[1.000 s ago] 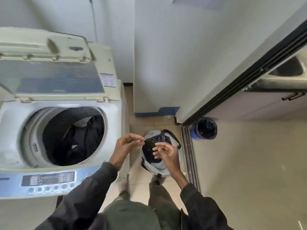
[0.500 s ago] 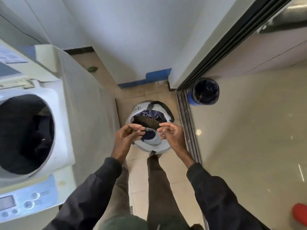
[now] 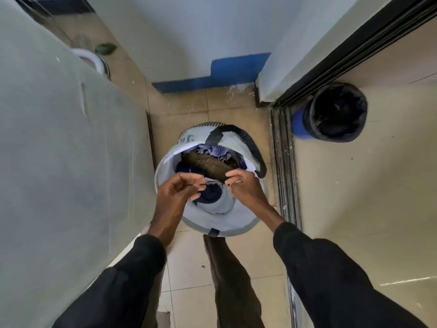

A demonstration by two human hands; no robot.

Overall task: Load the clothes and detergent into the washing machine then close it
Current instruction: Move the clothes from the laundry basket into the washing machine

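A white fabric laundry basket (image 3: 212,223) with a black handle stands on the tiled floor to the right of the washing machine (image 3: 71,138), of which only the grey side panel shows. Inside the basket lie a brown garment (image 3: 208,165), a dark blue garment (image 3: 210,194) and a blue patterned cloth (image 3: 220,150). My left hand (image 3: 179,190) and my right hand (image 3: 243,185) hover close together just above the basket's opening. Their fingers are loosely curled and I see nothing held in them. The drum and lid are out of view.
A blue bin with a black liner (image 3: 335,112) stands at the right beyond the sliding door track (image 3: 283,162). A white wall with a blue base strip (image 3: 212,76) closes the back. My legs stand just below the basket in the narrow gap.
The view has swung right and down, from the open machine to the basket. Both hands have lowered towards the clothes in the basket.
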